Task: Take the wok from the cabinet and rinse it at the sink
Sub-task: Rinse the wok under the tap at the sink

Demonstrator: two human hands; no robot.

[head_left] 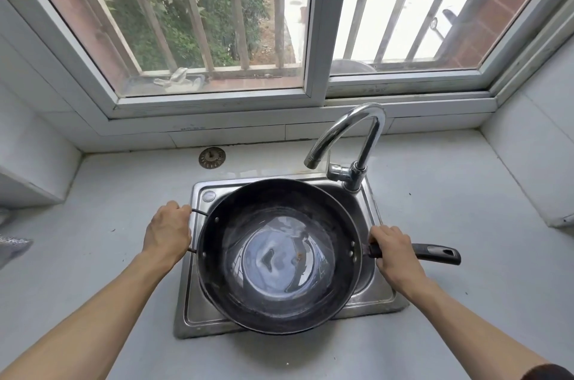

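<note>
While the wok (279, 255) sits over the sink (369, 202), left hand (169, 232) and right hand (394, 252) grip its handles.

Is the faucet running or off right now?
Off, as far as shows: no stream falls from the faucet spout, though water already pools in the wok.

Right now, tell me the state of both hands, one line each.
Left hand: closed around the wok's small loop handle.
Right hand: closed around the wok's long black handle, near the rim.
</note>
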